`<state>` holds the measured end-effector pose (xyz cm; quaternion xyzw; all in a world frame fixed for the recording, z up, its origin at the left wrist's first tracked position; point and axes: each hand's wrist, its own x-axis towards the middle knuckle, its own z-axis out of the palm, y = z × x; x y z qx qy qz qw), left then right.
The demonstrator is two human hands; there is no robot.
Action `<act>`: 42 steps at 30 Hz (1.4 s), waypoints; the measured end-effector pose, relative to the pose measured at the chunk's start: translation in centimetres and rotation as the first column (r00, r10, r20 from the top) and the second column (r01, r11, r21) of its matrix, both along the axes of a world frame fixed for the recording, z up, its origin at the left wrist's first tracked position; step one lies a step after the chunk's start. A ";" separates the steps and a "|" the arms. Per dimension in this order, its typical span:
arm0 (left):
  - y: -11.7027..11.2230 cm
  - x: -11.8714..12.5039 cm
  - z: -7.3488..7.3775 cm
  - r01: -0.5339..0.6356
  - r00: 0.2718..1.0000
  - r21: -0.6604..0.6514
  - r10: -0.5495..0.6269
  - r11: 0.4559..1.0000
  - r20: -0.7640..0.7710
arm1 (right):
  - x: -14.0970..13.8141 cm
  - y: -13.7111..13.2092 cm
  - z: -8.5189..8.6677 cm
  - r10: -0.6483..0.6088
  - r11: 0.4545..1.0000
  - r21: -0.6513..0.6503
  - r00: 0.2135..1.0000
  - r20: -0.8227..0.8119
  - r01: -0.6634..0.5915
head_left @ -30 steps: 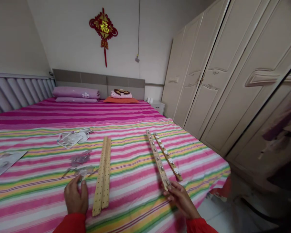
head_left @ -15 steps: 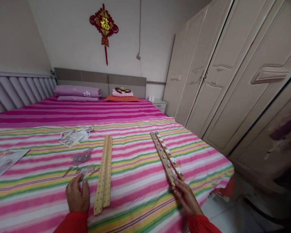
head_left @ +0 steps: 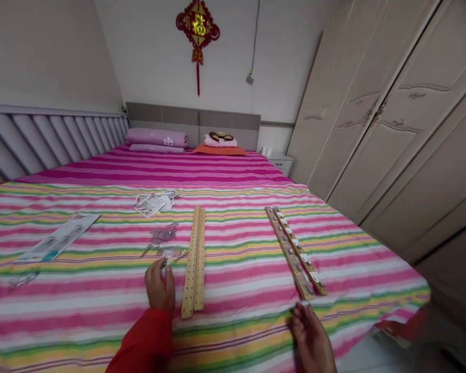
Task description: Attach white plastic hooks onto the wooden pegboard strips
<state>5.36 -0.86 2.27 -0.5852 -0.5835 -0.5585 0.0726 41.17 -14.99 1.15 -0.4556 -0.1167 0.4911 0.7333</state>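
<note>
My left hand [head_left: 160,286] is closed at the fingertips on a small clear plastic bag [head_left: 168,254], low over the striped cloth. Just right of it lie two pale wooden strips with rows of holes [head_left: 194,261], side by side. Beyond the hand is a heap of clear plastic packets [head_left: 164,233]. My right hand [head_left: 314,336] is palm up with loosely curled fingers and holds nothing. Above its fingertips, apart from them, lie a wooden strip with metal pieces [head_left: 289,254] and a second strip with white round pieces [head_left: 301,251].
A striped cloth [head_left: 236,290] covers the bed. At left lie a long clear package [head_left: 62,238] and a thin wire-like item [head_left: 24,278]. More packets [head_left: 155,203] lie farther back. A wardrobe [head_left: 404,150] stands at right, past the bed's edge.
My right hand has let go of the strip with metal pieces and drawn back toward me. My left hand stays at the small bag. The view has turned left.
</note>
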 end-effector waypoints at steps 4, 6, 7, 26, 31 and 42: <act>-0.2 0.2 0.1 0.024 1.000 0.008 -0.024 1.000 0.012 | -7.1 0.3 1.5 0.304 0.952 -0.066 0.941 0.146 -0.298; -0.3 0.2 0.3 0.030 0.999 0.011 -0.031 0.999 0.012 | -10.7 1.2 2.4 0.538 0.843 -0.128 0.825 0.173 -0.523; -0.4 0.3 0.3 0.035 0.999 0.010 -0.035 0.999 0.011 | -12.2 1.7 2.8 0.617 0.787 -0.142 0.767 0.173 -0.601; -1.3 0.4 0.4 0.130 0.937 -0.046 -0.138 0.990 -0.321 | -17.7 5.1 2.7 0.611 0.791 -0.092 0.787 0.090 -0.604; -1.4 0.4 0.5 0.143 0.943 -0.043 -0.149 0.989 -0.299 | -15.8 3.5 2.0 0.620 0.783 -0.146 0.776 0.118 -0.604; -0.3 -0.7 0.3 0.073 0.915 -0.065 -0.041 0.995 0.402 | -12.4 3.0 2.3 0.504 0.863 -0.193 0.775 0.381 -0.467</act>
